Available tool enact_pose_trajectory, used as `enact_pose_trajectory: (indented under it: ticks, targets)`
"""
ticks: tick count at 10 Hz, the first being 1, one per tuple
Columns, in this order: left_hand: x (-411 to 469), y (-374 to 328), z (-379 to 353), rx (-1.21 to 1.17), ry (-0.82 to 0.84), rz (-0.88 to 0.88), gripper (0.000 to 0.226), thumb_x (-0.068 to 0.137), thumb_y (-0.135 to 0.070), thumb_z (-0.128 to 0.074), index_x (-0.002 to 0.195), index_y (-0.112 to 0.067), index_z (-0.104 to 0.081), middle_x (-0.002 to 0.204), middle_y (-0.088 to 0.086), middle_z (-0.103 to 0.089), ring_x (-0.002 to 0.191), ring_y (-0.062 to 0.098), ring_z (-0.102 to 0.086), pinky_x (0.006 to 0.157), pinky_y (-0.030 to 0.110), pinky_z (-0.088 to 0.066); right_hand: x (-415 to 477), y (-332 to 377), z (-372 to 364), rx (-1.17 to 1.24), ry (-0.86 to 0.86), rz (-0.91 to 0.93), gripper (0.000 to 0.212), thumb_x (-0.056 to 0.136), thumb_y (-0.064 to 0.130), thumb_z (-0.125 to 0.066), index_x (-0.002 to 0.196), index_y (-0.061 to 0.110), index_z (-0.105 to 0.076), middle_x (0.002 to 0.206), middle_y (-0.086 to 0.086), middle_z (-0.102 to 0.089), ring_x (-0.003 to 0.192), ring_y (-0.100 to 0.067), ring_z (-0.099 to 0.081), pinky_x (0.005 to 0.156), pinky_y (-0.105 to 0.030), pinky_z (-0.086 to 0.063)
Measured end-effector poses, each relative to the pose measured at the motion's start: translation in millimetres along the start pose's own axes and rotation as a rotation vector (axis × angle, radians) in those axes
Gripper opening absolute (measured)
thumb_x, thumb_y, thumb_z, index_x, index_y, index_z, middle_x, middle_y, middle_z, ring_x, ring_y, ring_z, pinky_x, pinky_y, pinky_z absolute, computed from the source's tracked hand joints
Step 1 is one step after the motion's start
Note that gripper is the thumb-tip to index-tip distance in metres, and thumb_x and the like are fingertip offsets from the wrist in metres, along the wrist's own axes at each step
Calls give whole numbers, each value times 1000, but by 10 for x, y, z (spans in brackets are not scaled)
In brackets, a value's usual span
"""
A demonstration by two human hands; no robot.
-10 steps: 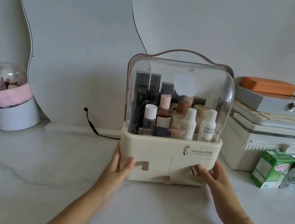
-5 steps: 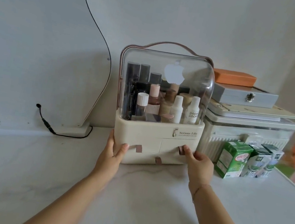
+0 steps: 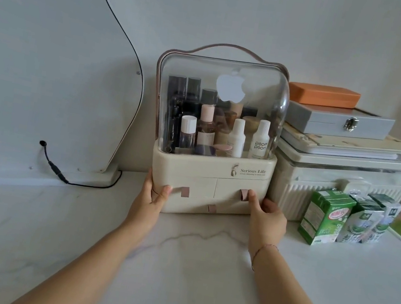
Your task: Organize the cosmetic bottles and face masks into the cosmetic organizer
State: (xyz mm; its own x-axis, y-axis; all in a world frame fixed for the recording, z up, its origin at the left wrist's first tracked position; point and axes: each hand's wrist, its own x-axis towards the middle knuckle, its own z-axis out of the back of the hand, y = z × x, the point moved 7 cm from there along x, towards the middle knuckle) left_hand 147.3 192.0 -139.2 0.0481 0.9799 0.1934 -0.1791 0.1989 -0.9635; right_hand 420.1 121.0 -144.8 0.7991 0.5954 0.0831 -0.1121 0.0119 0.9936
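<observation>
The cosmetic organizer point(image 3: 209, 180) stands on the table point(image 3: 73, 236) between my hands, bottles point(image 3: 236, 138) under its closed clear lid. My left hand point(image 3: 150, 196) clasps its near-left corner in a firm grip; my right hand point(image 3: 263, 219) presses against its near-right corner, thumb by a drawer tab point(image 3: 243, 195).

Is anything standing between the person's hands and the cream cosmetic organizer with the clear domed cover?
Nothing visible does. The left hand already rests on the lower left corner of the cream cosmetic organizer, and the right hand on its lower right corner, beside a pink drawer tab. Its clear domed cover is shut.
</observation>
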Motion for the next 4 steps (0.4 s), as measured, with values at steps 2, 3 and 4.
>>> enact_pose_trajectory:
  ticks: [2,3,4]
  targets:
    - [-60,14,-9,53,13,30,49,93,-36,-50,138,-30,-33,118,-8,-58,107,12,-53,80,23,-36,-52,24,21,-39,22,22,40,82,49,-63,93,11,-68,84,-2,-66,85,-19,-57,73,-27,-40]
    - [-137,-26,-27,62,36,29,43,89,-37,-55,127,-31,-35,123,-6,-58,113,15,-54,79,23,-39,-14,-33,-12,-89,94,29,47,83,52,-61,110,14,-64,103,-3,-68,103,-25,-59,83,-31,-45]
    - [-511,-54,-82,221,146,-7,64,87,-36,-58,137,-29,-19,138,-25,-31,125,2,-37,93,16,-29,-132,-39,31,-251,156,47,52,86,34,-63,132,13,-50,126,-9,-60,118,-30,-53,99,-41,-43]
